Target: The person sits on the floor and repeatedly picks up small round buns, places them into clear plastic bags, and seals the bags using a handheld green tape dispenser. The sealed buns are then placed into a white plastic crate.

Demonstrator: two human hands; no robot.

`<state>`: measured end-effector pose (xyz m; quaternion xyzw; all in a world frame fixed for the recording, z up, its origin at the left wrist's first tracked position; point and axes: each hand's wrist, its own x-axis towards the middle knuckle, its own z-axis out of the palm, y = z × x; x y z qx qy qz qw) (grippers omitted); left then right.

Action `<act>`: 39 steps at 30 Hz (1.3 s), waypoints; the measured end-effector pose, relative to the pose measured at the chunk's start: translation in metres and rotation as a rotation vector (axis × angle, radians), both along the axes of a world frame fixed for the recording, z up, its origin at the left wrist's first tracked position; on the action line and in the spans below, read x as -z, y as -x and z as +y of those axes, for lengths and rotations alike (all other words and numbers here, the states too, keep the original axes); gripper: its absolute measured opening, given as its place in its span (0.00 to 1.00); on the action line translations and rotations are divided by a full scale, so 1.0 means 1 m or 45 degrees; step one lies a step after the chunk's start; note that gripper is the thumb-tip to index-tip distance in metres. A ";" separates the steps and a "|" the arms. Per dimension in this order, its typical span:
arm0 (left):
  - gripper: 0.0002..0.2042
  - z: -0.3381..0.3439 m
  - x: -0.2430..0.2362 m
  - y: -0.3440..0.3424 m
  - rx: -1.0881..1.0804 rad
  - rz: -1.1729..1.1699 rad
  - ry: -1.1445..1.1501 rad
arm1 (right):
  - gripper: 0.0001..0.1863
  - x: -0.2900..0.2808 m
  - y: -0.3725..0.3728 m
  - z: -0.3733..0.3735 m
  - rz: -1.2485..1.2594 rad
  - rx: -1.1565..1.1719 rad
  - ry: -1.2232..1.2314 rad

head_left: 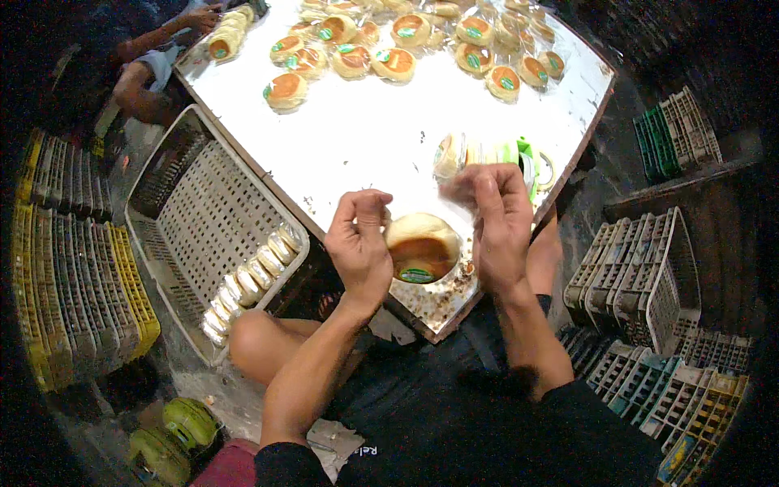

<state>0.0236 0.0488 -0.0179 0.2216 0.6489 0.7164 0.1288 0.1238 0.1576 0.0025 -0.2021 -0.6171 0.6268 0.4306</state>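
A round bun (422, 239) with a browned top and a green label lies on the near corner of the white table (357, 138), between my hands. My left hand (361, 243) is beside its left edge, fingers curled in and thumb against them. Just past the bun's right edge is my right hand (501, 223), also curled closed, its fingertips blurred. Whatever either hand pinches is too small or too clear to make out. Beyond the right hand, a row of buns (448, 154) sits against a green tape dispenser (523, 154).
Several bagged buns (394, 65) lie across the table's far side. A plastic crate (203, 187) at the left holds a row of wrapped buns (251, 280). Another person's arm (166, 32) reaches in at the upper left. Crates stand stacked at left (81, 284) and right (629, 276).
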 end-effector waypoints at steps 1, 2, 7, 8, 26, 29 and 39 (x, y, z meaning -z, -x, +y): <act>0.15 -0.002 -0.005 0.003 0.127 -0.033 0.106 | 0.08 -0.002 0.002 -0.011 0.141 -0.034 0.137; 0.14 -0.005 -0.007 0.007 0.264 -0.076 0.218 | 0.08 -0.002 0.002 -0.021 0.270 -0.059 0.279; 0.22 -0.009 -0.001 -0.024 -0.100 0.762 -0.247 | 0.08 -0.019 0.002 -0.037 0.249 -0.104 0.396; 0.19 -0.010 -0.014 -0.037 0.045 0.542 -0.121 | 0.08 -0.015 -0.003 -0.035 0.199 -0.107 0.321; 0.21 -0.035 -0.008 0.022 0.437 -0.075 -0.168 | 0.13 -0.003 0.008 -0.048 -0.391 -0.106 -0.443; 0.29 -0.037 -0.014 0.015 0.382 -0.146 -0.060 | 0.12 -0.005 0.007 -0.036 -0.468 -0.082 -0.775; 0.09 -0.037 0.002 0.004 0.090 0.059 0.067 | 0.04 0.021 0.009 -0.041 -0.281 -0.040 -0.250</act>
